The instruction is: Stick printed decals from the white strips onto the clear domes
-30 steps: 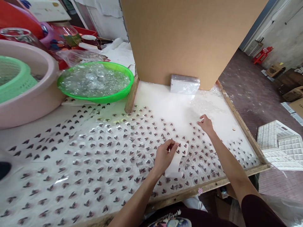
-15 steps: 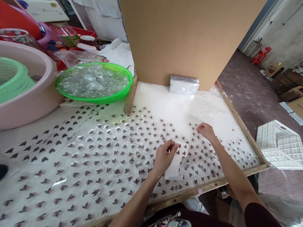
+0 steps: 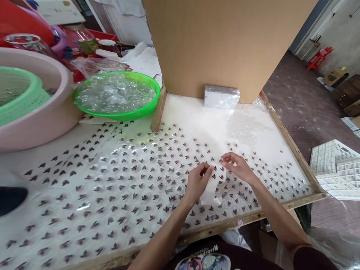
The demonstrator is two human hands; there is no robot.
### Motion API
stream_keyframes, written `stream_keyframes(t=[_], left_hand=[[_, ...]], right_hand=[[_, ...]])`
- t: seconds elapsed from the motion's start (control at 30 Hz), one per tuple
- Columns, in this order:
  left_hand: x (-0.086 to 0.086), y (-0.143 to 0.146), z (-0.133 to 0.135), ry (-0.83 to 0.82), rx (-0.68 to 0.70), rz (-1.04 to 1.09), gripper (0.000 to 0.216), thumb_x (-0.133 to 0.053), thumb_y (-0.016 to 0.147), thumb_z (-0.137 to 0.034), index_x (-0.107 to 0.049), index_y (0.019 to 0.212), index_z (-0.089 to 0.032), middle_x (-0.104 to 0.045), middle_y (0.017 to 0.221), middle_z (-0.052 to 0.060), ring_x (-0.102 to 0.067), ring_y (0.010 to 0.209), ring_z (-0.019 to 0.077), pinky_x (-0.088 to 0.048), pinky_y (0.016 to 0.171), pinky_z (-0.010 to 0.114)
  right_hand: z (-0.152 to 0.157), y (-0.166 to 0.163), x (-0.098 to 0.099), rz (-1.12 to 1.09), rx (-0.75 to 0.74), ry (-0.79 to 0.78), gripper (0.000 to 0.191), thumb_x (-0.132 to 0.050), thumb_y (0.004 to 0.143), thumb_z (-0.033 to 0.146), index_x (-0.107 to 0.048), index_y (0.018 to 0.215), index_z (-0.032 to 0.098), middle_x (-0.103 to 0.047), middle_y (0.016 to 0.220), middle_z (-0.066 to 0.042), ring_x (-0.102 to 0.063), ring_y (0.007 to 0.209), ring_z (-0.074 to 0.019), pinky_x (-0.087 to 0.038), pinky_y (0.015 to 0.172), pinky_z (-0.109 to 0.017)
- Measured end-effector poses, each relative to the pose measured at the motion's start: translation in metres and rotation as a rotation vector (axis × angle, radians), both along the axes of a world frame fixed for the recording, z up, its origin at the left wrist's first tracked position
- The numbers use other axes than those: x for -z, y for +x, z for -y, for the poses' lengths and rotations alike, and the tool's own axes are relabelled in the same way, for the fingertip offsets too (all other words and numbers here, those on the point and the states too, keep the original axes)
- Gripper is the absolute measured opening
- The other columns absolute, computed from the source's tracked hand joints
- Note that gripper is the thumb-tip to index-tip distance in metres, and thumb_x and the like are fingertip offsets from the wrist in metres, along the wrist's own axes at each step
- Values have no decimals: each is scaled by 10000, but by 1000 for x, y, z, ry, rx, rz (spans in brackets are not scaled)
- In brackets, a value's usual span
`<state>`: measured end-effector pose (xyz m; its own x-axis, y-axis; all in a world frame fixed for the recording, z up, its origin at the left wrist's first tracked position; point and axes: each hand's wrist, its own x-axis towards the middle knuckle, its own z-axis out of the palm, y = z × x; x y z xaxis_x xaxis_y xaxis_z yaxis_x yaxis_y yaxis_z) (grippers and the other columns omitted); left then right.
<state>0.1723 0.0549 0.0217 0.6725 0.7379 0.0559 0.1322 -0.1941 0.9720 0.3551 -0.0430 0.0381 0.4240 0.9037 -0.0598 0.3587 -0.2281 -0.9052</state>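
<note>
the dark shirt (image 3: 243,257) bears white lettering (image 3: 206,250) starting "micro", the rest unclear.

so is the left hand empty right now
No, the left hand pinches a white paper strip with small dark motifs between its thumb and fingers.
</note>
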Motion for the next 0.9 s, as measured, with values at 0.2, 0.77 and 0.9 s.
stream_keyframes(t=[0.2,0.77,0.9], left_hand=[[3,1,1,-27,10,27,237,-576,875,-404,-626,849,-174,-573,645,-11,-462,569,118,-379,556,227],[5,2,-1,-62,-31,57,314,-566,873,-437,-556,689,-183,-486,608,-26,-401,556,114,-335,537,236],[2,1,-1,-45,-29,43,326,-559,872,-444,-539,670,-188,-472,598,-27,-397,555,115,-339,535,235]], right_hand=[[0,-29,-1,-80,4,29,265,-664,827,474,-648,814,210,-643,750,0,-572,694,-142,-429,660,-271],[6,-37,-8,172,125,191,145,-577,881,357,-593,800,237,-579,771,-15,-510,724,-170,-427,712,-322],[-1,-41,-8,60,240,204,187,-571,877,400,-567,985,247,-599,821,-13,-548,768,-176,-444,723,-322]])
